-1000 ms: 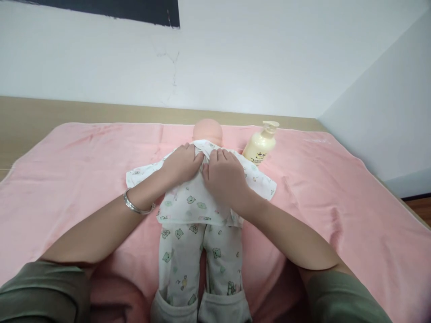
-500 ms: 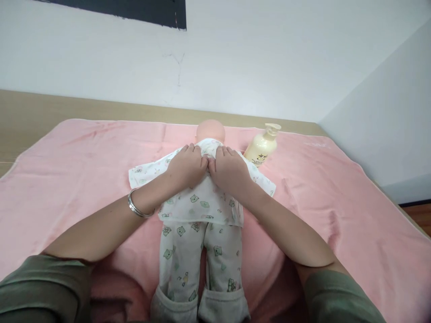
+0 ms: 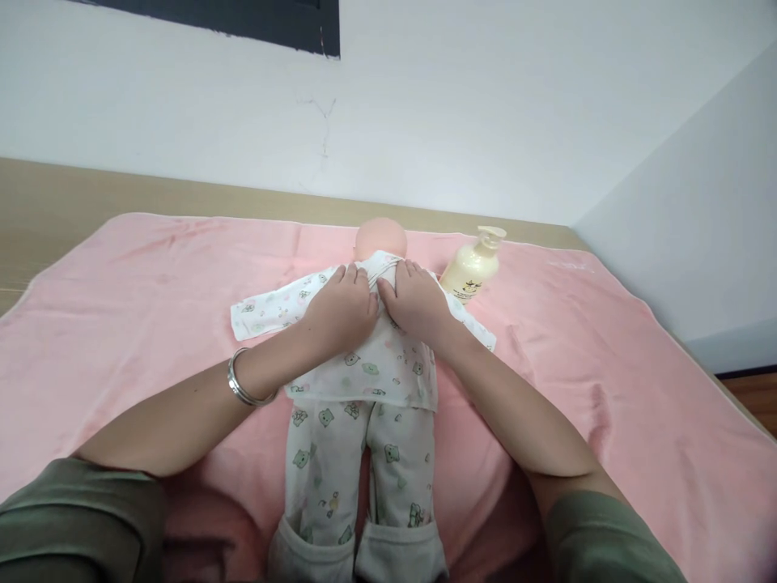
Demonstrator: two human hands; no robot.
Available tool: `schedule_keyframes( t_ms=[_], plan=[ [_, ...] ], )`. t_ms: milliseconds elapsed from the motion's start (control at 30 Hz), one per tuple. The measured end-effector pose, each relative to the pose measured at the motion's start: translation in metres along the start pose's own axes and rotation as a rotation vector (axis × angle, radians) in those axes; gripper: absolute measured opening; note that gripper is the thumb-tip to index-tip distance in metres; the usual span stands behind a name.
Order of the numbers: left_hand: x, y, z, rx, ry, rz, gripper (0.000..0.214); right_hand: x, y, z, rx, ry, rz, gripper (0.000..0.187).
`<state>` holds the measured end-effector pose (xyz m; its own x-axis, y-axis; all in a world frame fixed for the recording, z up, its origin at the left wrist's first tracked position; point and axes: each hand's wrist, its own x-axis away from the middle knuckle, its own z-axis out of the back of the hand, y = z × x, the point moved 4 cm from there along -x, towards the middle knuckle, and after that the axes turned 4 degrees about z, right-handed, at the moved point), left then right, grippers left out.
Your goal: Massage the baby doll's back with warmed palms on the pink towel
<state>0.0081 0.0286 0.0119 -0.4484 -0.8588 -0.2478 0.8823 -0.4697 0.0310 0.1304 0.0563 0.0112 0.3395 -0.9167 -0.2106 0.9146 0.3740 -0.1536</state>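
A baby doll [image 3: 381, 236] lies face down on a pink towel [image 3: 133, 300], dressed in a white printed top [image 3: 376, 364] and matching trousers [image 3: 358, 470]. My left hand [image 3: 340, 308] and my right hand [image 3: 418, 306] rest side by side on the doll's upper back, just below the neck. Both hands lie palm down on the cloth, fingers close together and slightly curled toward the collar. A silver bangle [image 3: 241, 387] circles my left wrist.
A cream pump bottle [image 3: 470, 271] lies on the towel just right of the doll's head. The towel covers a wooden surface [image 3: 54, 202] set against a white wall. The right edge of the towel drops off toward the floor [image 3: 753, 389].
Both hands have slid up the doll's back toward the collar and moved closer together.
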Motion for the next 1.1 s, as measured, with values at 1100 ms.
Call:
schedule_keyframes(
  t_ms=[1100],
  plan=[
    [-0.023, -0.035, -0.02, 0.367, 0.114, 0.384, 0.027, 0.001, -0.01, -0.004, -0.093, 0.067, 0.037, 0.058]
  ],
)
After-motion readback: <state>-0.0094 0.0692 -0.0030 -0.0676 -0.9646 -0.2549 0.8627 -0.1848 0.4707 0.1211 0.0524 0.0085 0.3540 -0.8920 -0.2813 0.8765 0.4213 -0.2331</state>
